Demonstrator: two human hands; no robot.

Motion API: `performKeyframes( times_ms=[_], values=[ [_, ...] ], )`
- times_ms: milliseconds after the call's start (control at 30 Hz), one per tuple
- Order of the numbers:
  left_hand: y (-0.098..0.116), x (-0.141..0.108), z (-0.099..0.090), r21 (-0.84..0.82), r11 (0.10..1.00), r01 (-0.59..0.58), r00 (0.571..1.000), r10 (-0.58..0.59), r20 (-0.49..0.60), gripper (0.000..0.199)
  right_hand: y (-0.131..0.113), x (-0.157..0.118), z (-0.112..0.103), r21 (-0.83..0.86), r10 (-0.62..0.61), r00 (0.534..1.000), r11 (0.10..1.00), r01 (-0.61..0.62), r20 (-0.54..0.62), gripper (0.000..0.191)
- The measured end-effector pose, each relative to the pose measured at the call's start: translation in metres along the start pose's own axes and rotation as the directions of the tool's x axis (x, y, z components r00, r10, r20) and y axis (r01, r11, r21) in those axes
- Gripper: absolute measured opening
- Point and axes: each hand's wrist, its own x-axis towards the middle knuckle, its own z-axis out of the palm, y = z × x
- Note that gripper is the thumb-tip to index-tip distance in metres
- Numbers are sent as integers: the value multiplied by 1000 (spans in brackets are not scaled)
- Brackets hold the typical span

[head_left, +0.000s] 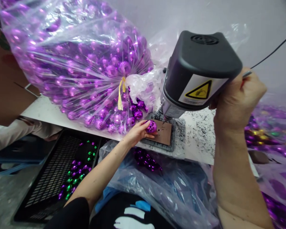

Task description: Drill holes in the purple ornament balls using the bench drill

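Note:
My left hand (pixel 141 130) is closed around a shiny purple faceted ball (pixel 151 126), just over the brown pad (pixel 163 133) on the base of a small bench drill press. The machine's black motor housing (pixel 202 60) carries a yellow warning label and leans over the pad. Its tip ends a little above and to the right of the ball, apart from it. My right hand (pixel 243 95) is wrapped round a handle at the housing's right side, with most of the handle hidden behind the fingers.
A large clear bag (pixel 85 63) of purple balls, tied with yellow ribbon, fills the left of the white table (pixel 200 133). Dark shavings lie around the base. A black crate (pixel 45 175) with purple and green beads stands lower left. Plastic film (pixel 171 187) covers my lap; more bagged beads (pixel 271 136) are at right.

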Motion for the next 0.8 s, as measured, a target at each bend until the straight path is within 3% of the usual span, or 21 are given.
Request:
performKeyframes(
  times_ms=[200, 367, 633, 800],
  values=[
    [-4, 14, 0, 390, 909, -144, 969, 209, -129, 46, 2, -1, 0, 24, -17, 1000, 1000, 17, -1, 56],
    [-14, 19, 0, 572, 775, -269, 940, 341, -20, 57, -2, -2, 2, 31, -31, 999, 999, 32, -7, 55],
    [-29, 23, 10, 855, 337, -393, 851, 486, 199, 58, 1, -2, 0, -35, -36, 999, 999, 36, -6, 58],
    [-35, 22, 14, 896, 252, -367, 839, 506, 201, 54, 2, -2, -1, -43, -32, 999, 999, 31, -10, 56]
  ],
)
